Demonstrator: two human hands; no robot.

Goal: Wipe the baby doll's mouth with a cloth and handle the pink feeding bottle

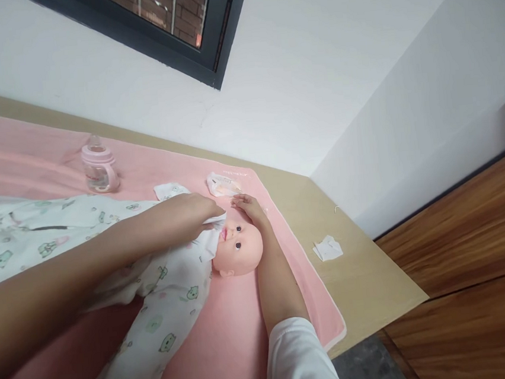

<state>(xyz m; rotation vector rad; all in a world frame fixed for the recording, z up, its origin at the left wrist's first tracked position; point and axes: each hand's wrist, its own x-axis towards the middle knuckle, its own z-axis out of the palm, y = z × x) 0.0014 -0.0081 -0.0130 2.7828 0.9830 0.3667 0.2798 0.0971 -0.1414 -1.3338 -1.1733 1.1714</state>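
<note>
A baby doll [240, 250] lies on its back on a pink mat [216, 330], wearing white clothes [164, 293] printed with small green animals. My left hand [195, 214] reaches across its chest, fingers closed on a white cloth edge [214, 222] at its chin. Whether this edge is the collar or a separate cloth, I cannot tell. On the far side of the bald head is my right hand [247, 206], fingers loosely stretched, with the forearm curving round the crown. Just beyond those fingers lies a small clear plastic packet [224, 184].
A pink-lidded baby bottle with a handle [99, 168] stands at the mat's back left. On the wooden tabletop [368, 279], right of the mat, lies a crumpled white tissue [328, 248]. A white wall [271, 104] with a dark-framed window [216, 50] borders the back.
</note>
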